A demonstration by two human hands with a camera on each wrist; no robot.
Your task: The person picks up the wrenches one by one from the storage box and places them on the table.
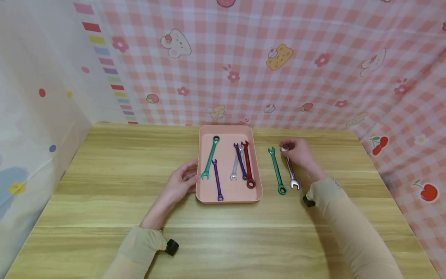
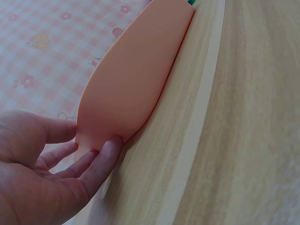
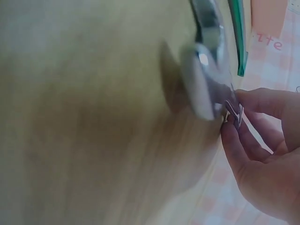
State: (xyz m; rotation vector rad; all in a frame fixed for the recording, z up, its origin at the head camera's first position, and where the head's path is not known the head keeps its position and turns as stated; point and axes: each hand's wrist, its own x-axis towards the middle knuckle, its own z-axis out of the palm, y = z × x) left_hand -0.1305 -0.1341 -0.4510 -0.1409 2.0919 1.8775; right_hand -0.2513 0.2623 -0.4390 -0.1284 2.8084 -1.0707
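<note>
Beside the pink tray, my left hand has its fingertips against the outside of the left wall; the left wrist view has the thumb and fingers on this wall. My right hand pinches the far end of a silver wrench, right of the tray. In the right wrist view its near end looms large and blurred. Just left of it a green wrench lies on the table. Inside the tray are another green wrench, two purple wrenches, a small silver wrench and a red wrench.
The wood-grain table reaches back to a pink checked cloth hanging behind it. Pale cloth hangs at the left, and more checked cloth at the right. Black wrist devices sit at both sleeves.
</note>
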